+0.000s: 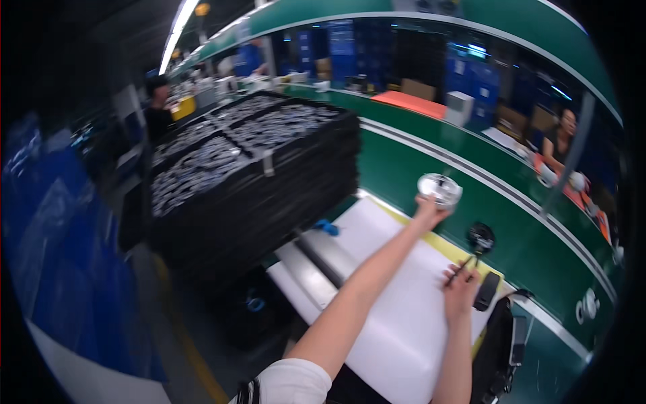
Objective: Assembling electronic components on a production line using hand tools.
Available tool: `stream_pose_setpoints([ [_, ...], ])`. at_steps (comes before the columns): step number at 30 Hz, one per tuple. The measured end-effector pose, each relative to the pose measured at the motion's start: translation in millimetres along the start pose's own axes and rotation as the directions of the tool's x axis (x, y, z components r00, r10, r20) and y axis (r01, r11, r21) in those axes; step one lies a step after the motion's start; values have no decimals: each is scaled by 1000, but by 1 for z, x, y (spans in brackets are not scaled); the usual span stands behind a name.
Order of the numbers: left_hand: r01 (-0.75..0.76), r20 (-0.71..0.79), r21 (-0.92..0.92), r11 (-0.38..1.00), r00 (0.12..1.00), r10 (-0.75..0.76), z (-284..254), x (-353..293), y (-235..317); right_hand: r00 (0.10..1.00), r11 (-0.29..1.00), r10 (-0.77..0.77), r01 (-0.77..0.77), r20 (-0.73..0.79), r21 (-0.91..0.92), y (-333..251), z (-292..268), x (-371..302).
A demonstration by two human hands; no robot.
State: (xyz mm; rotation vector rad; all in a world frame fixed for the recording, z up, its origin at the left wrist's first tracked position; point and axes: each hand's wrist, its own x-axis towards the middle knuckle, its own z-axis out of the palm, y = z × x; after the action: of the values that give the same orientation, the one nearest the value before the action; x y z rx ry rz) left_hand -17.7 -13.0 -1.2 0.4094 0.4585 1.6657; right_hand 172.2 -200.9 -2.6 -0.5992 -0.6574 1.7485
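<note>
My left hand (429,213) reaches forward over the green surface, its fingers closed on the edge of a round white plastic part (439,191) with a dark middle. Nearer to me, my right hand (461,291) hovers over the right side of the white work sheet (397,296). Between its bent fingers is a thin dark stick-like tool (459,271), blurred. Just beyond these fingertips is a round black part (480,236) with a short stem; whether the fingers touch it I cannot tell. A black oblong object (487,291) lies to the right of that hand.
Stacked black trays (269,182) filled with small parts rise at the left. A green conveyor line (404,151) with a metal rail runs across, carrying a small white part (588,305) at right. Two other people (560,145) are farther off. Blue plastic-covered stacks (60,256) stand far left.
</note>
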Motion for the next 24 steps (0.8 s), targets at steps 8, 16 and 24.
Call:
stream_pose_setpoints([
  [8,103,-54,292,951,994,-92,20,-209,11,947,959,-279,268,-158,-88,-29,-15,16],
  [16,343,-123,379,860,939,-320,23,-356,22,816,625,-563,525,133,-578,-93,47,-78],
  [24,117,-107,991,70,986,-126,16,-379,95,901,-23,-260,353,347,-935,-137,104,-151],
])
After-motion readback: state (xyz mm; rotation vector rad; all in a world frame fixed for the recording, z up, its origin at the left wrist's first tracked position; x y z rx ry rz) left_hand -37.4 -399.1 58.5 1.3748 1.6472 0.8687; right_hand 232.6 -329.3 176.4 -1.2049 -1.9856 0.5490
